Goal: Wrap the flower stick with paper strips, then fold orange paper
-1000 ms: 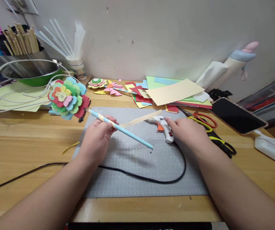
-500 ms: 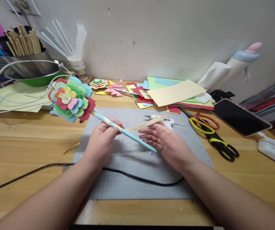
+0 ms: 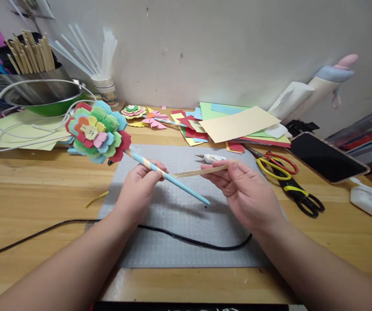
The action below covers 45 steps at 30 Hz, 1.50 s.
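Gripping the striped stem [image 3: 186, 187] of a layered paper flower [image 3: 98, 134] in the left hand [image 3: 140, 185], pinching a cream paper strip [image 3: 195, 172] in the right hand [image 3: 252, 196], above a gray cutting mat [image 3: 186, 257]; possibly risking a tear from too hard a tug.

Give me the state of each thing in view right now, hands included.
Left hand: closed around the stem
Right hand: pinching one end of the cream strip
Stem: tilted, cream-banded above, plain blue below
Cream strip: held out straight between stem and right hand
Paper flower: petals spread, at the stem's upper end
Glue gun: partly hidden, on or off unclear
Phone: screen dark
Cup: upright, holding sticks
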### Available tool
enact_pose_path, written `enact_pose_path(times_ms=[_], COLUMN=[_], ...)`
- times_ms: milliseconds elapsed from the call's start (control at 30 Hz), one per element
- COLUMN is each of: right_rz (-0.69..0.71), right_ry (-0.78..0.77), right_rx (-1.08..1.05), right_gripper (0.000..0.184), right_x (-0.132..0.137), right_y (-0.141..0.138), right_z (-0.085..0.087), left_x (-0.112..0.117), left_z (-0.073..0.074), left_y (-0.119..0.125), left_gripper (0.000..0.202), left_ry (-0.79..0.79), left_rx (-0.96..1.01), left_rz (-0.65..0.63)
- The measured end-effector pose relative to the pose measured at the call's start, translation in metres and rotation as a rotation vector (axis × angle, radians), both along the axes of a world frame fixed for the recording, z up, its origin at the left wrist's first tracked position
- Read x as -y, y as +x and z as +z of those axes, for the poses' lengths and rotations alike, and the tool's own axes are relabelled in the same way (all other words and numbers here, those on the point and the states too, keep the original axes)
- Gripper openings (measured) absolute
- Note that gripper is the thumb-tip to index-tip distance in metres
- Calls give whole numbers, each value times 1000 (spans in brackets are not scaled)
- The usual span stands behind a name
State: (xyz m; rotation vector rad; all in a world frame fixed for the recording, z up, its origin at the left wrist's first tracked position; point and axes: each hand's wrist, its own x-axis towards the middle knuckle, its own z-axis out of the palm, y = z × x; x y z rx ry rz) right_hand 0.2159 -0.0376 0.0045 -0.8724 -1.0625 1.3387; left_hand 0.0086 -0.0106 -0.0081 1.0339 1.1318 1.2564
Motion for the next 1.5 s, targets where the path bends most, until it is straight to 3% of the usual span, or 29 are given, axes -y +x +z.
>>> enact_pose_path(times_ms=[167, 533, 1033, 1500], right_rz=[-22, -3, 113, 170], right_ry=[120, 326, 564, 564], right_rx=[129, 397, 618, 565], right_gripper=[25, 27, 32, 36], right_x=[13, 28, 29, 31], right_y=[-3, -6, -2, -6], right_z=[7, 12, 11, 6], left_x=[0, 1, 2, 1], left_z=[3, 8, 9, 8], left_y=[0, 2, 0, 1], left_gripper=[10, 8, 20, 16], left_ry=[1, 42, 121, 221], left_rx=[-109, -152, -166, -170], left_rz=[22, 39, 53, 61])
